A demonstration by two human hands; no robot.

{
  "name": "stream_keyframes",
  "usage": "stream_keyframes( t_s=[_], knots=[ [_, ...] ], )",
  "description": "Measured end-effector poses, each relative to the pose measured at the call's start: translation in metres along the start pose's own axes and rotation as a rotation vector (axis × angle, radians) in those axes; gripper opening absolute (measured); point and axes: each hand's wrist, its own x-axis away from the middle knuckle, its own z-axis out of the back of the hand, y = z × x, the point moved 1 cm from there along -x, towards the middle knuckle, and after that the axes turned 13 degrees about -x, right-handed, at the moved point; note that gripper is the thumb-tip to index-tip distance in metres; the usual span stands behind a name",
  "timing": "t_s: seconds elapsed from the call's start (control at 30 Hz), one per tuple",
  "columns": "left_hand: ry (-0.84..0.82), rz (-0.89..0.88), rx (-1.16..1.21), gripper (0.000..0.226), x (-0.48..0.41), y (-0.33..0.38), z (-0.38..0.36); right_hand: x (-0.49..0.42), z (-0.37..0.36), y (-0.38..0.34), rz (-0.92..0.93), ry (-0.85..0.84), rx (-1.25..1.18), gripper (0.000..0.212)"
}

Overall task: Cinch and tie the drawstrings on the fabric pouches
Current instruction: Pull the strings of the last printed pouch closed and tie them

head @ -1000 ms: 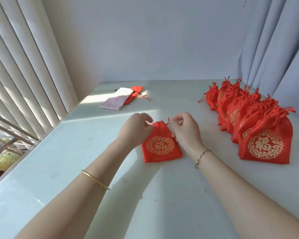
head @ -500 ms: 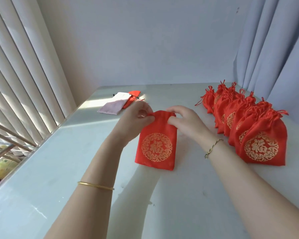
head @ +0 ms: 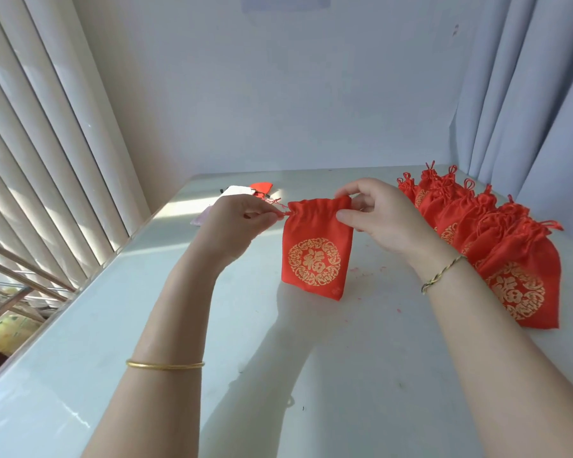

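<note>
Red fabric pouch (head: 315,256) with a round gold emblem, held upright between both hands above the middle of the pale surface (head: 361,375); whether its lower edge touches the surface cannot be told. The left hand (head: 235,223) has its fingers (head: 262,217) curled, pinching the red drawstring (head: 284,214) where it leaves the left end of the pouch mouth, and frayed ends of the string show just above the knuckles. The right hand (head: 381,219) grips the right end of the mouth, thumb in front and forefinger over the top hem, with the other fingers loosely bent behind. The mouth is partly gathered into small pleats, while the body of the pouch hangs flat. A row of red pouches (head: 516,259) with the same emblem, overlapping one another and with gathered, tied mouths, runs along the right edge of the surface toward its far right corner. Near the far left corner lie a flat pale pouch (head: 237,190) and, touching it, a flat red pouch (head: 262,186). A gold bangle (head: 164,365) circles the left forearm and a twisted cord bracelet (head: 442,272) the right wrist. Vertical blinds (head: 47,143) stand beyond the left edge, and a pale curtain (head: 526,94) hangs behind the right edge
</note>
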Motion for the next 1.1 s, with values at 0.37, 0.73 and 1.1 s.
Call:
stream_keyframes(
  t_s=[0.37,0.73,1.1],
  knots=[
    [0.040,0.060,0.059,0.020,0.003,-0.006,0.010,0.005,0.009,0.005,-0.205,-0.039,-0.209,0.013],
    [0.189,0.106,0.131,0.019,0.003,-0.012,0.015,0.003,0.014,0.015,-0.218,0.033,-0.176,0.012],
    [0.377,0.118,-0.053,0.011,-0.002,-0.019,0.018,0.003,0.016,0.017,-0.148,0.152,-0.221,0.009]
  ],
)
